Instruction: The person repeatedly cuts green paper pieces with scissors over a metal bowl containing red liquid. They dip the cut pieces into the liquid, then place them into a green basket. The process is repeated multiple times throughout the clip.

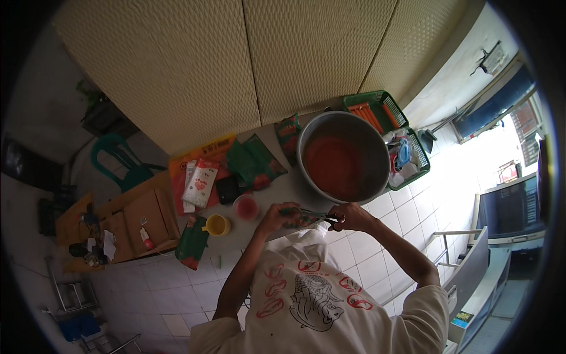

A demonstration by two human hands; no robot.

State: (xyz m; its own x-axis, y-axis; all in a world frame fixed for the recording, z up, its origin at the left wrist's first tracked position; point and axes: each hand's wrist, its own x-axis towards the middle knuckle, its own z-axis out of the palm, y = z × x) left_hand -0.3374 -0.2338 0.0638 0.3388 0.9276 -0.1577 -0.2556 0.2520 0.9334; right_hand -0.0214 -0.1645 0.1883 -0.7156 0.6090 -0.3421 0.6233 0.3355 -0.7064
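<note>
My left hand (275,219) is closed on a small green packet (294,220) in front of my body, at the table's near edge. Fingers of my right hand (352,217) are closed round the dark handles of a pair of scissors (333,220). The blades point left and meet the packet; whether they are cutting into it cannot be made out. Just beyond my hands stands a large grey metal pot (377,177) with red-orange sauce (334,167) inside.
Green packets (256,162), a red-and-white pack (200,183), a pink-filled cup (246,207) and a yellow mug (217,225) are left of the pot. Green baskets (402,115) with orange sticks and wrappers stand right. Cardboard (138,218) and a green chair (115,162) lie farther left.
</note>
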